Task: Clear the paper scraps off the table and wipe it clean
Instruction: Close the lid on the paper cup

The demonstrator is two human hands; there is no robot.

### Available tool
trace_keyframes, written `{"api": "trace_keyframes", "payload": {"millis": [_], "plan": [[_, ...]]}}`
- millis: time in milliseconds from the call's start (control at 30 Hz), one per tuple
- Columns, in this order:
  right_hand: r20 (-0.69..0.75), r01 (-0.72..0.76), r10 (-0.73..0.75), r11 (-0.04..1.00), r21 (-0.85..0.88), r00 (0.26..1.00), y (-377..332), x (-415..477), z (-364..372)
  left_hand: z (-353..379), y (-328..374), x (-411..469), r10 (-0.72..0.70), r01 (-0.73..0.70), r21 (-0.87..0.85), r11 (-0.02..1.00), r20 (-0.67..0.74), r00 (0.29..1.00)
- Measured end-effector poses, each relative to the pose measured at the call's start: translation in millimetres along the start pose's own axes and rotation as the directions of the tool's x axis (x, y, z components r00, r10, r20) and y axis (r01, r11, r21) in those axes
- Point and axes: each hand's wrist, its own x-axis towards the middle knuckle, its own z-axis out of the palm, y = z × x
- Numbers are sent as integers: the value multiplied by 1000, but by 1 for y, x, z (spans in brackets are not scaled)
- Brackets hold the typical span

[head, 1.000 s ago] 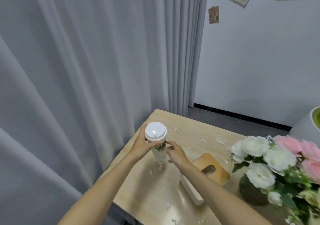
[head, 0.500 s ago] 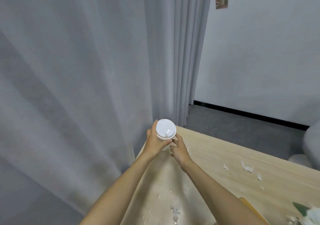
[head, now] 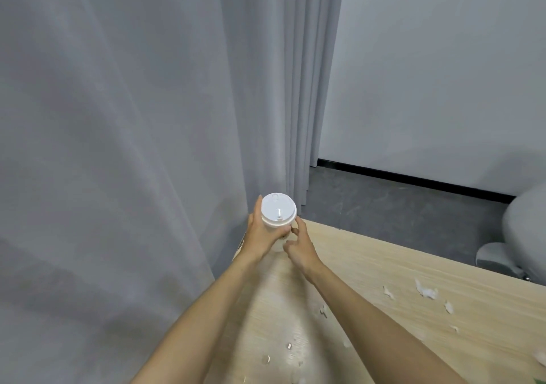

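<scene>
Two bare forearms reach out to a cup [head: 278,211] with a white lid, held upright. The left hand [head: 260,236] is on the cup's left side. Its grip is clamped round the body just under the lid, with the thumb up beside the lid's left edge and the fingers wrapped across the front. The right hand [head: 300,246] is just right of the cup and a little below the lid. Its fingers [head: 299,223] are part curled, with one tip against the cup's side next to the left fingertips. Whether that grip pinches the cup or only touches it cannot be told. Both hands hide the cup's base, so it cannot be told whether it stands on the counter [head: 369,265] or is lifted off it.

The cup is over the corner of the pale wooden counter, which spreads to the cup's right and toward the wearer. Paper scraps [head: 425,290] lie on the wood well to the right of the cup, white torn bits in a loose group. Smaller flecks [head: 289,346] lie below the cup between the two forearms. A grey curtain [head: 133,147] hangs left of the cup and behind it. Beyond the cup to the right are dark grey floor [head: 384,203], a pale wall [head: 443,73] and, far right, a grey rounded seat [head: 526,230].
</scene>
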Motion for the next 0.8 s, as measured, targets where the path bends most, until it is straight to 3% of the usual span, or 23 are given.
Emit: {"api": "trace_keyframes", "payload": {"millis": [267, 600, 733, 800], "plan": [[23, -27, 28, 999, -44, 999, -6, -11, -2, -2, 8, -4, -66, 66, 27, 997, -13, 998], [-22, -87, 86, 991, -97, 996, 5, -67, -18, 8, 0, -64, -122, 119, 238, 964, -4, 993], [-90, -21, -2, 967, -253, 996, 33, -121, -44, 30, 0, -110, -90, 75, 301, 951, 35, 995], [-123, -14, -35, 926, -378, 992, 53, -149, -60, 47, -5, -138, -139, 104, 331, 938, 82, 987]]}}
